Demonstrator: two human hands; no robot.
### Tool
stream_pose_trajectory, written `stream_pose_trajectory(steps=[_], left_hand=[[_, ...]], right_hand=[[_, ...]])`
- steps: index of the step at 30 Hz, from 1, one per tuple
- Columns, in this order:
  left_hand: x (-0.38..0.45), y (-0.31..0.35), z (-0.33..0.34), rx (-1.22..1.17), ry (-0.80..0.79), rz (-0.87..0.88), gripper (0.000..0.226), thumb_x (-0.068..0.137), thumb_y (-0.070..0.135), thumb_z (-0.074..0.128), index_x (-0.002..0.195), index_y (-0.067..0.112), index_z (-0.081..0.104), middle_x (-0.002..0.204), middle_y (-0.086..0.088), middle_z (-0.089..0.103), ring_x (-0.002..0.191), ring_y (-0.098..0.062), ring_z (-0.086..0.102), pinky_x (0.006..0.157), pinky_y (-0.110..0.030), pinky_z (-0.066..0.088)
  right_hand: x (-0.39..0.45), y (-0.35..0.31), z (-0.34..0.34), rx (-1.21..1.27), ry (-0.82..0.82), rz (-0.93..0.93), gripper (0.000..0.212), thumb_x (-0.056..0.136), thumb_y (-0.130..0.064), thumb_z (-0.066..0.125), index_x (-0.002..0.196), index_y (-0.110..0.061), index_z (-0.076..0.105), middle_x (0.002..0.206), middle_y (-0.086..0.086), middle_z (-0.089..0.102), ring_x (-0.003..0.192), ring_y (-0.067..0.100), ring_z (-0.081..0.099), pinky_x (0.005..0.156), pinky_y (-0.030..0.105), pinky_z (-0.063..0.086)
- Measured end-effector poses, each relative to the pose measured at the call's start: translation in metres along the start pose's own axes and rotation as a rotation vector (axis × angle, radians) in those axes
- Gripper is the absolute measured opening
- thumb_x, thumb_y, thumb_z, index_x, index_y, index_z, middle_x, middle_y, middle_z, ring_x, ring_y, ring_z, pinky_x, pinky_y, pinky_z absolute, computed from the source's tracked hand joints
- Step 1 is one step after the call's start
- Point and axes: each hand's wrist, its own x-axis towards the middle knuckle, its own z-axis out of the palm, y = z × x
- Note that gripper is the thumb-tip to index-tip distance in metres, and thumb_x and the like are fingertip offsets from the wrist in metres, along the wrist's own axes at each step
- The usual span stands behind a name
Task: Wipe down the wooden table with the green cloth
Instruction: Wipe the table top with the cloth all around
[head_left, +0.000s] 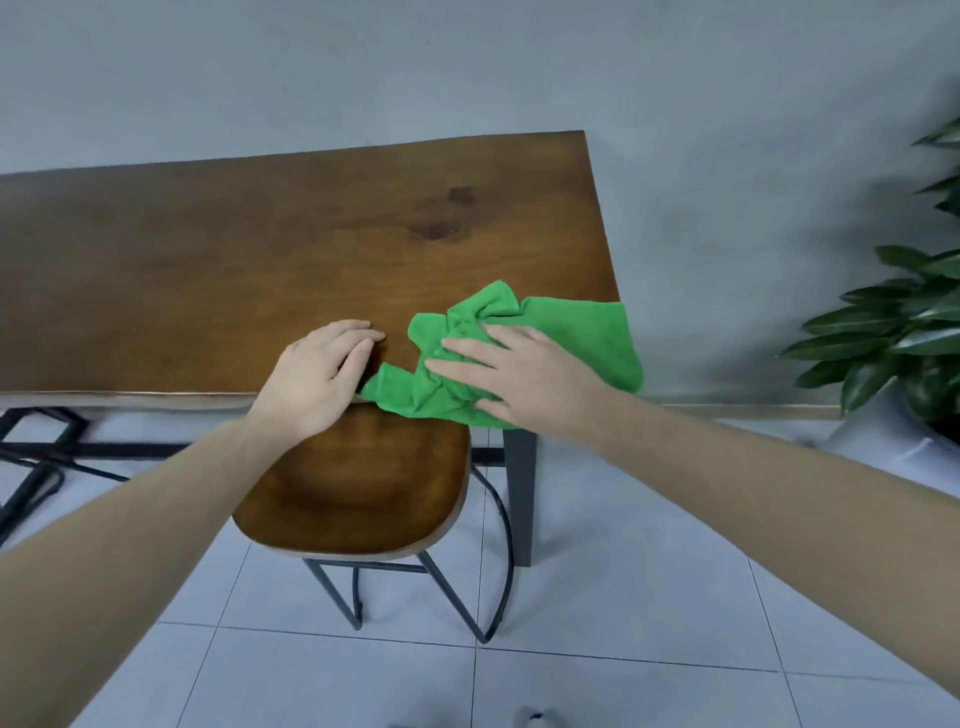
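The green cloth (545, 332) lies crumpled on the wooden table (260, 249), at the table's near right corner. Part of the cloth hangs a little over the right edge and over the near edge of the table. Its longer side runs roughly along the near edge of the table, from the corner toward the middle.

The right hand (519, 374) is on top of the cloth, so it is the hand that does the wiping. Its fingers (467, 345) are straight and spread, and they press the cloth flat against the table; they do not curl round it. They point to the left, along the table and away from the corner.

The left hand (317, 374) rests on the bare table just beside the left end of the cloth. Its fingers are relaxed and only lightly bent, and it holds nothing; I cannot tell if it touches the cloth's tip.

I judge that most of the table, the long part left of the corner, is not yet wiped, so the coming move should push the cloth leftward. The left hand stands in this path.
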Motion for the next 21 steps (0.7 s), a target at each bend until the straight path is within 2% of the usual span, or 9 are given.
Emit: stream_pose_trajectory(steps=[2,4,6,8,10,14,16,18,21], left_hand=[[0.000,-0.002,-0.002,-0.003,-0.027,-0.006,0.042,0.106,0.038,0.030,0.131,0.027,0.061,0.142,0.006,0.053,0.135,-0.011,0.041,0.115,-0.032,0.027],[-0.001,-0.007,-0.005,0.018,-0.067,0.009,0.043,0.105,0.043,0.027,0.133,0.031,0.058,0.145,0.009,0.050,0.137,-0.009,0.038,0.115,-0.031,0.025],[0.000,-0.013,-0.007,0.021,-0.092,0.023,0.044,0.105,0.045,0.026,0.134,0.034,0.057,0.147,0.012,0.048,0.138,-0.007,0.036,0.114,-0.029,0.023],[0.000,-0.019,-0.008,0.015,-0.089,0.050,0.044,0.105,0.044,0.027,0.135,0.034,0.057,0.147,0.013,0.048,0.139,-0.006,0.036,0.115,-0.029,0.021],[0.001,-0.024,-0.008,0.006,-0.088,0.085,0.043,0.105,0.044,0.028,0.135,0.035,0.057,0.147,0.014,0.048,0.139,-0.006,0.035,0.115,-0.030,0.022],[0.004,-0.039,-0.014,0.004,-0.126,0.158,0.041,0.105,0.045,0.028,0.136,0.038,0.054,0.148,0.017,0.046,0.139,-0.004,0.034,0.117,-0.035,0.023],[0.004,-0.047,-0.018,-0.006,-0.139,0.193,0.042,0.104,0.044,0.029,0.136,0.037,0.055,0.148,0.016,0.046,0.139,-0.005,0.035,0.117,-0.037,0.024],[0.000,-0.059,-0.024,-0.026,-0.138,0.226,0.042,0.104,0.044,0.030,0.136,0.035,0.056,0.147,0.015,0.047,0.139,-0.006,0.036,0.116,-0.036,0.024],[-0.007,-0.085,-0.036,-0.031,-0.131,0.275,0.041,0.105,0.041,0.031,0.136,0.032,0.057,0.147,0.012,0.048,0.138,-0.008,0.038,0.114,-0.032,0.024]], right_hand=[[-0.019,0.010,0.001,-0.025,0.018,0.046,0.079,0.091,-0.038,0.065,0.158,-0.033,0.022,0.162,0.002,0.030,0.136,0.032,0.042,0.107,0.048,0.043],[-0.037,0.020,-0.002,-0.052,0.013,0.164,0.082,0.089,-0.045,0.065,0.158,-0.033,0.020,0.164,0.007,0.024,0.141,0.036,0.037,0.111,0.050,0.040],[-0.054,0.026,-0.004,-0.046,0.009,0.244,0.082,0.087,-0.044,0.070,0.156,-0.032,0.027,0.162,0.010,0.030,0.138,0.042,0.043,0.110,0.054,0.039],[-0.071,0.027,-0.002,-0.061,0.014,0.231,0.086,0.079,-0.030,0.080,0.152,-0.028,0.035,0.155,0.009,0.043,0.128,0.044,0.053,0.107,0.054,0.039],[-0.083,0.021,0.000,-0.081,0.009,0.210,0.090,0.076,-0.018,0.083,0.151,-0.028,0.033,0.152,0.006,0.046,0.126,0.043,0.055,0.109,0.053,0.038],[-0.072,-0.002,0.000,-0.104,-0.022,0.212,0.095,0.075,-0.017,0.083,0.152,-0.031,0.030,0.155,0.001,0.043,0.128,0.043,0.053,0.111,0.054,0.039],[-0.054,-0.011,-0.004,-0.082,-0.043,0.240,0.097,0.077,-0.017,0.081,0.155,-0.031,0.023,0.157,0.000,0.039,0.131,0.043,0.051,0.115,0.052,0.034],[-0.029,-0.021,-0.008,-0.025,-0.059,0.339,0.098,0.084,-0.021,0.076,0.158,-0.030,0.013,0.158,0.000,0.037,0.137,0.042,0.045,0.118,0.045,0.023],[0.015,-0.042,-0.008,0.024,-0.105,0.445,0.089,0.090,-0.030,0.071,0.159,-0.024,0.014,0.162,0.000,0.030,0.146,0.038,0.031,0.121,0.036,0.010]])
